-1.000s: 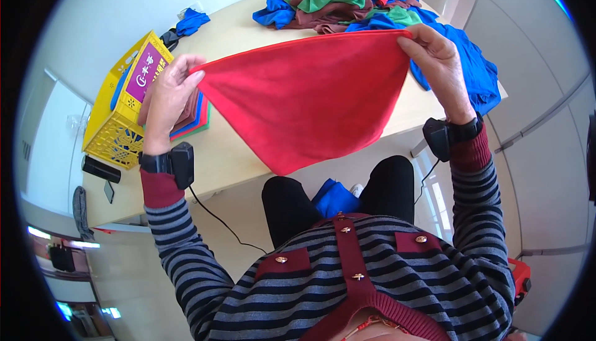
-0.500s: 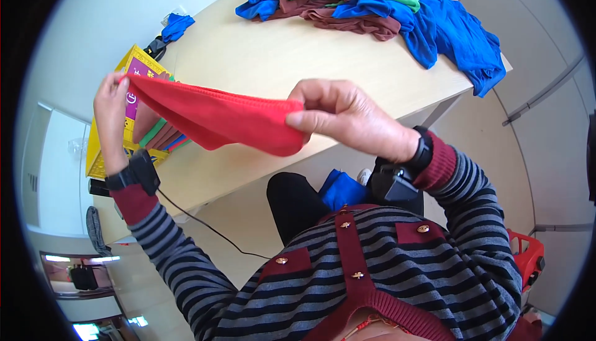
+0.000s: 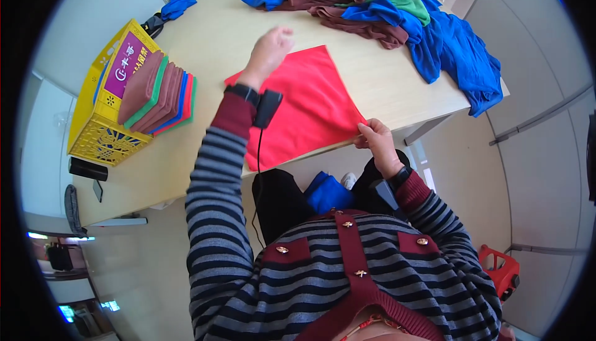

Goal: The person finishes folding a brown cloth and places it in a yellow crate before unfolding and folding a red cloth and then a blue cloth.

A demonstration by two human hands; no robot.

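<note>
**Laying a red cloth flat on the counter**

Here, a person in a striped sweater is spreading a red cloth (image 3: 304, 108) on a pale wooden counter (image 3: 205, 55). The cloth is lying as a folded triangle near the counter's front edge, its lower part hanging slightly over. The right hand (image 3: 374, 140) is pinching the cloth's right corner at the counter edge, fingers closed on the fabric. The left hand (image 3: 268, 52) is hovering at the cloth's far-left edge, fingers loosely curled, holding nothing that shows.

To do this step well, the pinned corner probably needs keeping taut while the free hand is smoothing outward, so the edges line up without wrinkles.

A yellow plastic crate (image 3: 99, 114) is sitting on the counter's left side. A stack of folded cloths (image 3: 158, 92) in brown, green, blue and red is leaning on top of it. A loose heap of unfolded cloths (image 3: 385, 5) is lying at the far end.
</note>
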